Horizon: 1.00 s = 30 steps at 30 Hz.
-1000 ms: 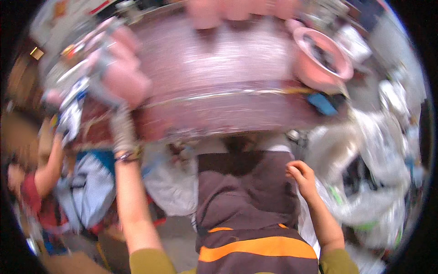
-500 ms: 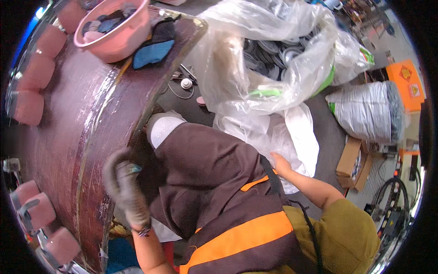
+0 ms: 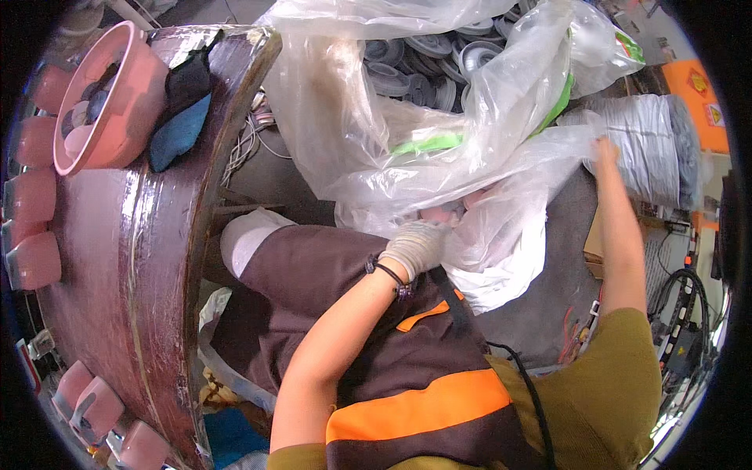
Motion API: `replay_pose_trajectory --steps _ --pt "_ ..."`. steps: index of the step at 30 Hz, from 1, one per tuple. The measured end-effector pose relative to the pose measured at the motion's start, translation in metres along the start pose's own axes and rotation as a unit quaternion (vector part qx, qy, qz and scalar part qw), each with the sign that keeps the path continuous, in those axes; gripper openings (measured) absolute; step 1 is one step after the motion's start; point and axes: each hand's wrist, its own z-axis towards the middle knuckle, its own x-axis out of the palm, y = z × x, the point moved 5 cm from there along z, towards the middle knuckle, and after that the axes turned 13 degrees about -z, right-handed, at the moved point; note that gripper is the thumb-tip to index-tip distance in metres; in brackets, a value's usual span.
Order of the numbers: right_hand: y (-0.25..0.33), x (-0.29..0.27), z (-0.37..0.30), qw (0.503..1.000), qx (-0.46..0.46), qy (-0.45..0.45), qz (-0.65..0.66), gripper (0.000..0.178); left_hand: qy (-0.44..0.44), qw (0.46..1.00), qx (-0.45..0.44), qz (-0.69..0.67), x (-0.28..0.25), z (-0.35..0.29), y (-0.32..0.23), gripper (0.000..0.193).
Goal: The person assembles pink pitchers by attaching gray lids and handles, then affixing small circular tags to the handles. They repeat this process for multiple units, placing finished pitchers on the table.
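Note:
My left hand (image 3: 415, 247), in a pale knitted glove, is closed at the near edge of a clear plastic bag (image 3: 501, 227) by my lap; its fingertips are partly hidden. Farther right, my bare right hand (image 3: 604, 150), somewhat blurred, grips another part of that bag and stretches it up and outward. Pinkish pieces (image 3: 442, 213) show at the bag's mouth, just beyond my gloved fingers. Behind it stands a large clear plastic sack (image 3: 337, 102) with several grey round lid-like parts (image 3: 423, 66) inside. White sheeting (image 3: 513, 278) hangs below the smaller bag.
On the left is a worn brown table (image 3: 94, 313) carrying a pink basin (image 3: 117, 149), a blue cloth piece (image 3: 178, 137) and several pink blocks (image 3: 35, 258). A silver-wrapped roll (image 3: 638, 149) lies at the right, near an orange panel (image 3: 697, 94). Cables (image 3: 243, 153) trail beneath the table's edge.
My left hand has moved from beside the table to the bag over my lap. My right hand has risen outward to the right, pulling plastic with it. The view has shifted.

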Motion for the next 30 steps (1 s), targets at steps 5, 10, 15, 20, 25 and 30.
replay_pose_trajectory --steps 5,10,15,20,25,30 --pt "0.110 -0.227 -0.123 0.850 -0.086 -0.207 0.477 0.026 -0.088 0.983 -0.161 0.001 0.006 0.022 0.117 0.045" --pt "0.267 -0.173 -0.374 0.640 -0.422 0.464 0.444 0.027 -0.260 0.960 -0.072 0.077 -0.035 0.017 0.090 0.035" --pt "0.383 -0.048 -0.399 0.748 -0.344 0.354 0.445 0.029 -0.281 0.928 -0.244 -0.027 -0.033 0.005 0.133 0.036" --pt "0.439 -0.041 -0.443 0.793 -0.362 0.331 0.361 0.029 -0.225 0.919 -0.323 0.028 -0.049 -0.008 0.100 0.037" --pt "0.380 -0.012 -0.432 0.805 -0.351 0.314 0.363 0.029 -0.095 0.972 -0.215 0.018 0.011 0.037 0.065 0.043" --pt "0.258 0.025 -0.448 0.807 -0.381 0.238 0.383 0.030 -0.113 0.964 -0.231 -0.069 0.004 0.059 0.023 0.045"
